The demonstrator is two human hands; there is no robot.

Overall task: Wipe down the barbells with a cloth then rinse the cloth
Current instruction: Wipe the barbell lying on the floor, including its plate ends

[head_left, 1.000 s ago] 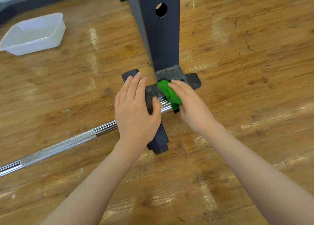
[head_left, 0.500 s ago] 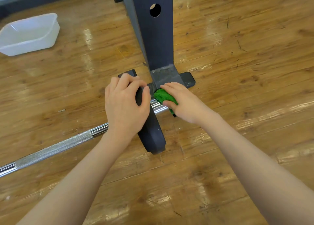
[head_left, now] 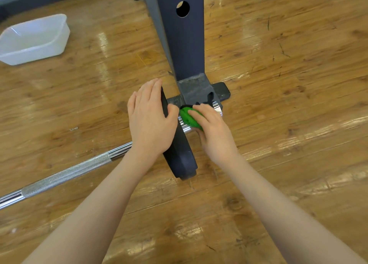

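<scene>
A chrome barbell (head_left: 65, 173) lies on the wooden floor, running from the lower left to a black weight plate (head_left: 180, 154) in the middle. My left hand (head_left: 149, 120) rests on the plate's top edge, thumb hooked over its right face. Just right of the plate, my right hand (head_left: 213, 132) wraps a green cloth (head_left: 188, 117) round the chrome sleeve (head_left: 217, 109). The sleeve's end shows past my fingers.
A dark steel rack post (head_left: 181, 34) with a round hole stands on a black foot (head_left: 221, 92) right behind the sleeve. A white plastic tub (head_left: 33, 38) sits on the floor at the far left. A dark wall base runs along the top left.
My right hand with the cloth has slid down from the post's foot onto the sleeve and closed round it. My left hand's fingers have shifted over the plate's top edge.
</scene>
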